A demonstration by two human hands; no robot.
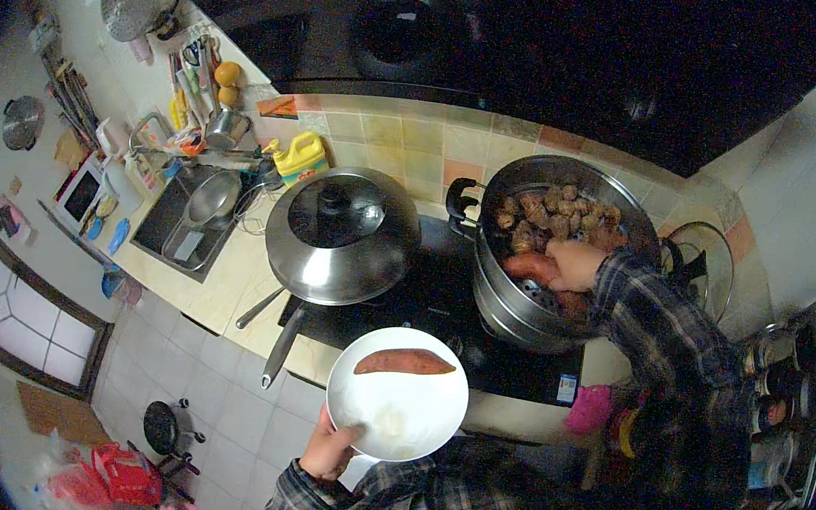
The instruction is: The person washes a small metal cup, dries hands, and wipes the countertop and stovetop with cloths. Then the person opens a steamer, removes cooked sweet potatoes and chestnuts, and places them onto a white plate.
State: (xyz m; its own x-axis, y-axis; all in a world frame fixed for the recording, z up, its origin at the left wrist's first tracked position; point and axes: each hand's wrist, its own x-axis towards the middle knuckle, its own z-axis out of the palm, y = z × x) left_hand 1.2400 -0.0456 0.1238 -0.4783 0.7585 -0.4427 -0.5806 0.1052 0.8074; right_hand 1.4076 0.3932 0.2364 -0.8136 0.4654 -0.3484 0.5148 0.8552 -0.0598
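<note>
My left hand (331, 444) grips the lower left rim of a white plate (397, 412), thumb on top. One reddish-brown sweet potato (405, 363) lies across the plate's upper part. My right hand (574, 265) reaches into a large steel steamer pot (516, 297) on the stove, its fingers around another sweet potato (533, 268); the fingertips are partly hidden. Behind that hand, small brown taro-like tubers (560, 208) are heaped on the steamer tray. More reddish sweet potato (572, 304) shows below my right wrist.
A lidded steel wok (347, 263) stands left of the steamer, its handle (283, 347) jutting over the counter edge. Further left are a yellow jug (301, 158) and a sink (154, 226) holding a strainer (213, 196). A glass lid (715, 271) leans behind my right arm. Shelves with jars (775, 410) stand at right.
</note>
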